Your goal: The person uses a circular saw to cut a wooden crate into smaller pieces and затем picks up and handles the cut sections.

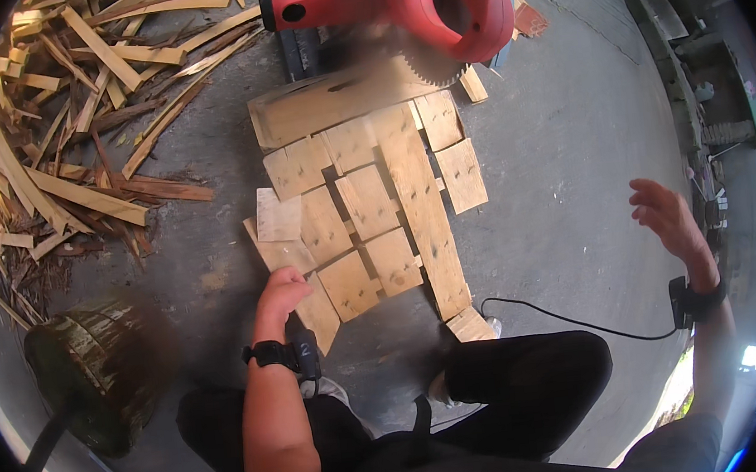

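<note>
My left hand (285,290) is closed, its fingers curled at the near left edge of a flat layer of short wooden boards (346,286). Whether it grips one of them is hidden. Off to the right, away from the wood, my right hand (665,216) is raised with nothing in it and its fingers apart. The boards lie on the grey floor in rough rows, with gaps between some. A long plank (421,209) runs through them toward me. A pale loose piece (279,214) sits at the left side of the layer.
A red miter saw (328,0) with a toothed round blade (442,68) stands at the far side, a thick board (329,102) in front of it. Scrap wood strips (87,187) heap at the far left. A worn stump-like block (91,373) stands near left; a black cable (577,319) trails right.
</note>
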`<state>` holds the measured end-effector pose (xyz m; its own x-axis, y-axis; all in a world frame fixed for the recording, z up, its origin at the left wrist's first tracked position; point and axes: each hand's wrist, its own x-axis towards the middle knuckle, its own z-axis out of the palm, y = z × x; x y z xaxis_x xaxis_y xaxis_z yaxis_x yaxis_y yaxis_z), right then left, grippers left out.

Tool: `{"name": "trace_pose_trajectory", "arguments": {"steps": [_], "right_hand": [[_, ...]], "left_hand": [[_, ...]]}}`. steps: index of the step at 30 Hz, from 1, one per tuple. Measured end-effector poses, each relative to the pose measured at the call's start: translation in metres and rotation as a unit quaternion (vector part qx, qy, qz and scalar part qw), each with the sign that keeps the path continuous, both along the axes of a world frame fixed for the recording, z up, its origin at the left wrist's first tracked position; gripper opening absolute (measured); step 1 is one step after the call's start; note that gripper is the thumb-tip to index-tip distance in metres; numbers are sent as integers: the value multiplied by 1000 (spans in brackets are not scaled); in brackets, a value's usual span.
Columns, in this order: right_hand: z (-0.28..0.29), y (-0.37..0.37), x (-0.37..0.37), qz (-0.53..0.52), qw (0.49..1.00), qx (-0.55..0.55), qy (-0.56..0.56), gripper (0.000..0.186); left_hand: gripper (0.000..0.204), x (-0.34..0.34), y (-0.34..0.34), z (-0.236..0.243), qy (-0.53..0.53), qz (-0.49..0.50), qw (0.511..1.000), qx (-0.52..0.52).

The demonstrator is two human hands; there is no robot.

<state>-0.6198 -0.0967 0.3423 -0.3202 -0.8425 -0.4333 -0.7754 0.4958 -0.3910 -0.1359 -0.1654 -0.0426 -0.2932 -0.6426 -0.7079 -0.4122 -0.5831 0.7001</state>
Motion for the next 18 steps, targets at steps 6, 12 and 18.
{"name": "trace_pose_trajectory", "arguments": {"steps": [6,12,18], "right_hand": [[35,346,-50,-79,935,227,259,38],[106,565,92,-656,688,310,15,32],[72,426,73,-602,793,94,-6,39]], "left_hand": [[8,-2,-8,-20,-63,-75,995,17],[10,-5,-13,-7,-167,-110,978,-63],[22,-37,-20,31,-292,-199,932,-76]]}}
